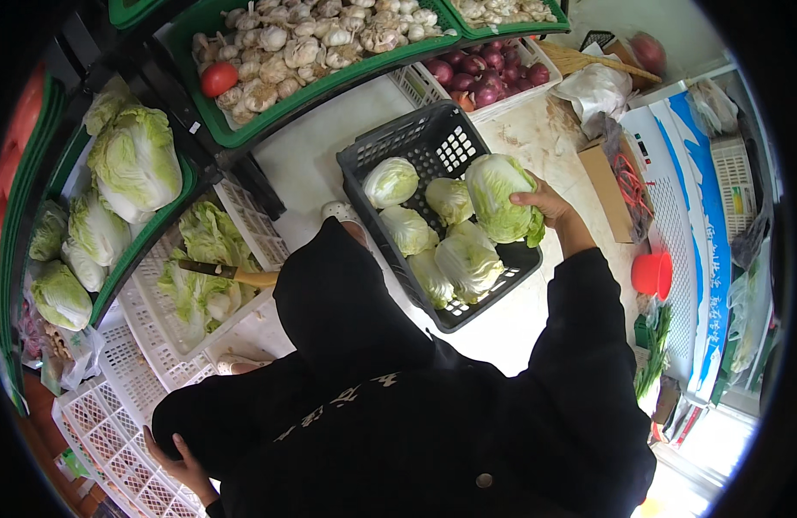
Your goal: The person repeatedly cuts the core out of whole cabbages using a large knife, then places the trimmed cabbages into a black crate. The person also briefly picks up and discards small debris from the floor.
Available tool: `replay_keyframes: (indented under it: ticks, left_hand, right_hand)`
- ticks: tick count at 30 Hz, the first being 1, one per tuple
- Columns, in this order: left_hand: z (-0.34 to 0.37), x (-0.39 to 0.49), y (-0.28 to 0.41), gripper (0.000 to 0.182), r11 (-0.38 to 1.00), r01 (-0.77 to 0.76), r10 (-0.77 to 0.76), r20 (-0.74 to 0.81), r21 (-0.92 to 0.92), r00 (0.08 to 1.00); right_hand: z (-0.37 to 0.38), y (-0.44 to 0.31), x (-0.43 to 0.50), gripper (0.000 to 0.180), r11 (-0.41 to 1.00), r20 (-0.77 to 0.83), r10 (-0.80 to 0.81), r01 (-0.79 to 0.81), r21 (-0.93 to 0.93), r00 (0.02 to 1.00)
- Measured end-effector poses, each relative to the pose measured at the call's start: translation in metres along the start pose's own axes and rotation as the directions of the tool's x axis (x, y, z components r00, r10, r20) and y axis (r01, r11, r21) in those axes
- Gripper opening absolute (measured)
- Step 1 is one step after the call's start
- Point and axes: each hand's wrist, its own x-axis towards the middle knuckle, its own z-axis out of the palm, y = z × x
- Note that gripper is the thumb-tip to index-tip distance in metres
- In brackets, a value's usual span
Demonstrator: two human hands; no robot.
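My right hand (546, 201) grips a large napa cabbage (500, 191) from its right side, over the right part of a black plastic crate (372, 223). Inside the crate lie several smaller napa cabbages, among them a pale one (391, 182) at the upper left and a leafy one (470, 262) below the held cabbage. At the lower left, my left hand (181, 463) has its fingers apart against my black clothing and holds nothing; part of it is hidden. Beneath it is a white lattice crate (123, 447).
Green trays of garlic (301, 48) and of cabbages (135, 162) stand on a black rack. A white crate of red onions (489, 74) is beyond the black crate. A knife (227, 272) lies across loose leaves in a white crate (191, 349). To the right are a cardboard box (602, 188) and red container (651, 274).
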Motion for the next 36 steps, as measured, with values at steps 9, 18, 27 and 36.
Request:
replay_keyframes:
  ticks: [9, 18, 27, 36]
  left_hand:
    - [0.020, -0.005, -0.014, 0.056, 0.976, -0.040, 0.029, 0.055, 0.212, 0.998]
    - [0.025, 0.001, -0.018, 0.052, 0.967, -0.124, 0.116, 0.046, 0.224, 0.992]
    - [0.027, 0.009, -0.012, 0.054, 0.968, -0.124, 0.107, 0.086, 0.220, 0.991]
    - [0.026, 0.010, -0.011, 0.054, 0.963, -0.145, 0.127, 0.095, 0.226, 0.987]
  right_hand:
    - [0.042, 0.027, 0.067, 0.092, 0.976, 0.161, 0.215, -0.215, -0.018, 0.963]
    - [0.064, 0.053, 0.039, 0.106, 0.932, 0.267, 0.361, -0.355, -0.072, 0.894]
    - [0.103, 0.046, 0.009, 0.102, 0.933, 0.047, 0.351, -0.353, 0.069, 0.935]
    - [0.123, 0.066, 0.060, 0.108, 0.740, -0.182, 0.546, -0.573, -0.352, 0.818]
